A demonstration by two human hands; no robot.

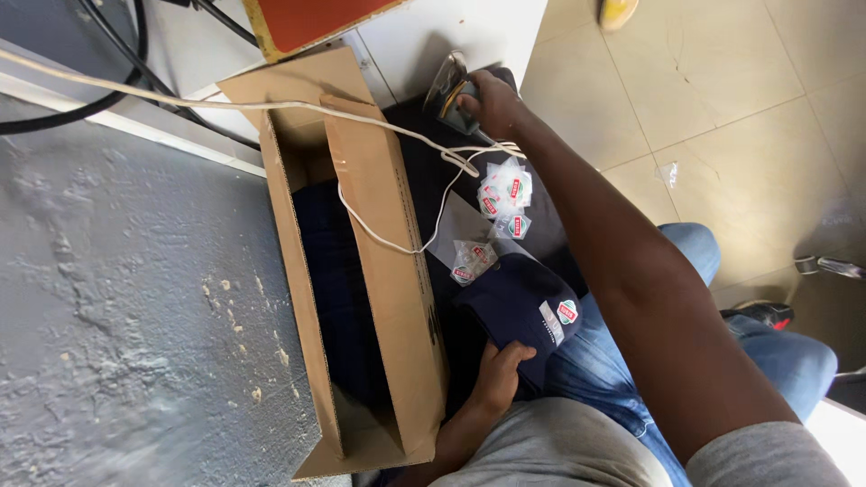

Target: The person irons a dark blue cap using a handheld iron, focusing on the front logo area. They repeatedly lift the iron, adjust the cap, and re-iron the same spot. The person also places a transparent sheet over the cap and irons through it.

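An open cardboard box (379,271) lies on its side beside a grey concrete wall (117,298), and everything else is placed here by that box. Inside it sits dark blue folded cloth (338,271). A white cord (271,105) runs from the far left across the top of the box and loops down over its right flap.

Just right of the box's near end, the left hand (501,374) has its fingers curled over the lower edge of a folded navy garment (523,311), which rests on the person's lap in blue jeans (767,361). A small round red-and-white badge (567,312) and a pale label show on the garment's right side, well clear of the fingers.

Right of the box's middle, several clear packets of the same badges (503,203) lie on dark cloth, between the two hands.

Right of the box's far end, the right hand (492,99) is wrapped firmly round the handle of a metal iron (448,86), which is tipped up at the far edge of the dark cloth. The garment lies well apart from this hand, toward the person.
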